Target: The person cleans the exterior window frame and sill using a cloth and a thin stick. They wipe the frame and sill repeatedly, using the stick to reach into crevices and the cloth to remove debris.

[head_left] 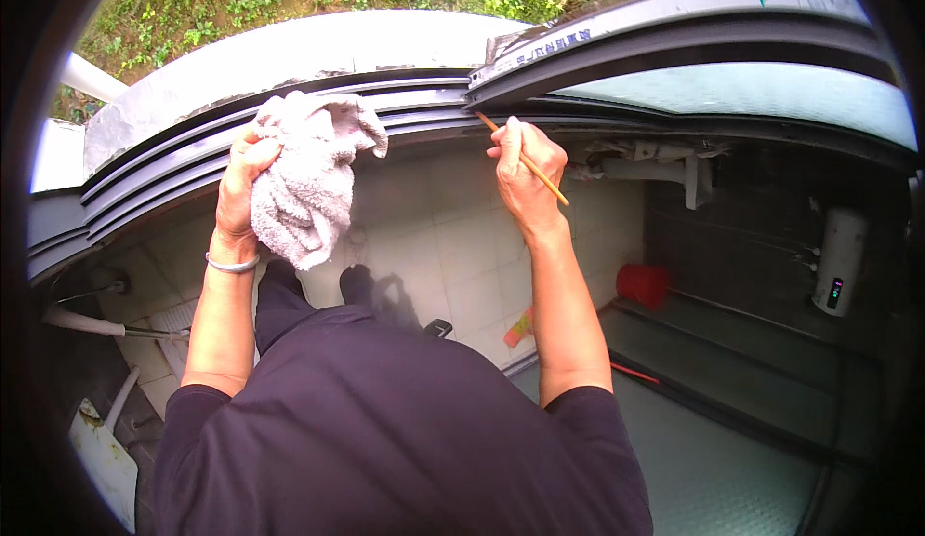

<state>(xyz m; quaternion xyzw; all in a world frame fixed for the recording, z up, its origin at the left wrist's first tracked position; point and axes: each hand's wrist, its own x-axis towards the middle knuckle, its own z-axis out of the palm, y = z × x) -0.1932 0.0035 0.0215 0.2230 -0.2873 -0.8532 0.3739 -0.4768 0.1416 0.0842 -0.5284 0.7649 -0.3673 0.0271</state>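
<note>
My left hand (243, 189) is closed round a pale pinkish-grey towelling rag (310, 184), which hangs bunched over the inner edge of the window track (414, 102). A bracelet sits on that wrist. In my right hand (530, 165) is a thin yellowish wooden stick (547, 181), pinched between thumb and fingers. Its tip meets or comes very near the track where the sliding window frame (674, 25) begins; contact is hard to tell. The track has several parallel dark grey grooves. Part of the rag's grip is hidden by its folds.
White pipes (646, 170) run below the sill at the right. A red bucket (643, 285) stands on the tiled floor, with a white water heater (838, 261) farther right. A whitish outer ledge (289, 52) lies beyond the track, with plants outside. A pale basin-like panel (104, 464) is lower left.
</note>
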